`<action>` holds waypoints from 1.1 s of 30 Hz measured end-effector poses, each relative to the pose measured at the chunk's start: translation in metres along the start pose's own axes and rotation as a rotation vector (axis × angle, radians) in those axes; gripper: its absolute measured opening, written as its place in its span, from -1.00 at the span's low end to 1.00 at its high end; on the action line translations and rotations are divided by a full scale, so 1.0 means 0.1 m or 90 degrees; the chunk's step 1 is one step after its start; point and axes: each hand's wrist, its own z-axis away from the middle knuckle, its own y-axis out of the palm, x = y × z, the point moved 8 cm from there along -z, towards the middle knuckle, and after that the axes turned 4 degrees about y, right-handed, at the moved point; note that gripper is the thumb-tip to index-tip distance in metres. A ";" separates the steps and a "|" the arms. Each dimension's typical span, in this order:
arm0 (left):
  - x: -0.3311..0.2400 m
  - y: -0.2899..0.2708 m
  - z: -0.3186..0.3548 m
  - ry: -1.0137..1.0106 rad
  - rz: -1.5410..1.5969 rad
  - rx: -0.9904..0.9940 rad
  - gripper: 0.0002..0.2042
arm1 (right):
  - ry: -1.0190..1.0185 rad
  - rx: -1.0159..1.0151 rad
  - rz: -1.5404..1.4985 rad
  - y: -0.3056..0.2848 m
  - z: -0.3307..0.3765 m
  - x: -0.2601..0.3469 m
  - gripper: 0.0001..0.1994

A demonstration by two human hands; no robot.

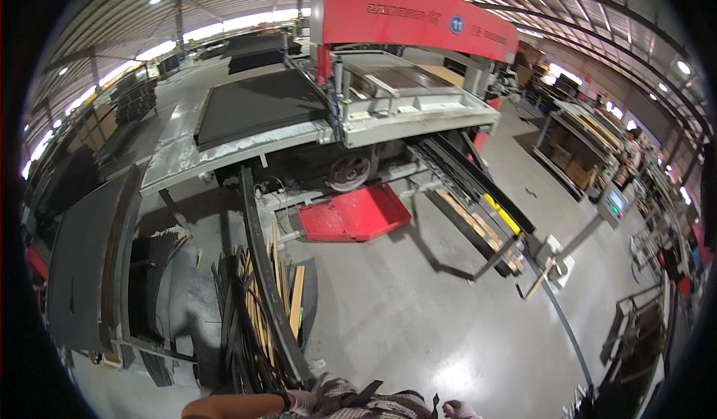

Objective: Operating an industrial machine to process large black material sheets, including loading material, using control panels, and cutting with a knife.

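Note:
My left hand [302, 402], in a pale glove with a dark band at the wrist, is held against my patterned clothing [340, 398] at the lower edge. Its fingers are mostly hidden. To the right of my body, my right hand [458, 409] shows at the very bottom, gloved too, fingers curled in and nothing visible in them. A dark strap [366, 394] crosses my clothing between the hands. Ahead stands a large machine with a red overhead beam [418, 19] and a pale bed [418, 116]. A black sheet [261, 105] lies on the table to its left.
Under the machine sits a red tray [355, 213]. Long dark rails [261, 269] reach toward me, beside thin offcut strips [295, 299]. Dark boards [82, 262] lean at left. A control screen on an arm [614, 202] stands at right; a person [631, 154] is farther back.

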 end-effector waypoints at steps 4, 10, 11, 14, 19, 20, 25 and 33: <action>0.32 -0.84 0.06 -0.015 0.109 -0.046 -0.71 | 0.071 0.201 0.136 -0.35 -1.51 0.77 -0.58; 1.12 -2.23 0.07 -0.072 0.305 -0.187 -0.72 | -0.216 0.083 0.296 -1.00 -4.37 4.18 -0.64; 1.33 -2.55 0.13 -0.083 0.335 -0.224 -0.72 | -0.217 0.018 0.355 -1.14 -4.86 4.91 -0.69; 1.92 -3.19 0.41 -0.147 0.454 -0.308 -0.72 | -0.485 -0.196 0.232 -1.34 -6.16 7.11 -0.91; 2.63 -3.92 0.92 -0.257 0.639 -0.394 -0.71 | -0.660 -0.227 0.158 -1.16 -7.97 9.95 -0.89; 2.76 -4.04 0.99 -0.273 0.671 -0.406 -0.71 | -0.658 -0.241 0.214 -1.10 -8.34 10.36 -0.86; 3.28 -4.44 1.32 -0.352 0.820 -0.441 -0.70 | -0.529 -0.207 0.570 -0.29 -9.71 11.68 -0.68; 3.99 -4.93 1.78 -0.353 0.885 -0.465 -0.67 | -0.281 0.021 0.739 -0.36 -10.52 11.77 -0.08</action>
